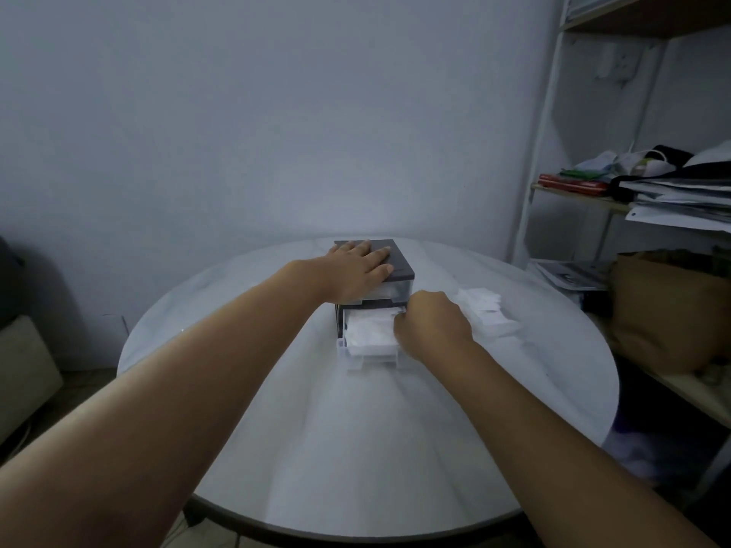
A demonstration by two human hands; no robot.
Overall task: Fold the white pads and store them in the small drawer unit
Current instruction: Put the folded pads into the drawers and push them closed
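The small drawer unit (399, 267), dark grey on top with clear drawers, stands at the middle of the round white table (277, 429). Its lower drawer (358, 359) is pulled out toward me and holds folded white pads (368, 330). My left hand (358, 270) lies flat on the unit's top, fingers spread. My right hand (433, 324) is curled at the right side of the open drawer, fingers on the pads inside. A pile of loose white pads (488, 310) lies on the table just right of the unit, partly hidden by my right hand.
A white metal shelf rack (553, 124) stands at the right with papers (680, 203), a red item and a brown bag (668, 310) on it. A beige box (23, 361) sits on the floor at the left. The wall is close behind the table.
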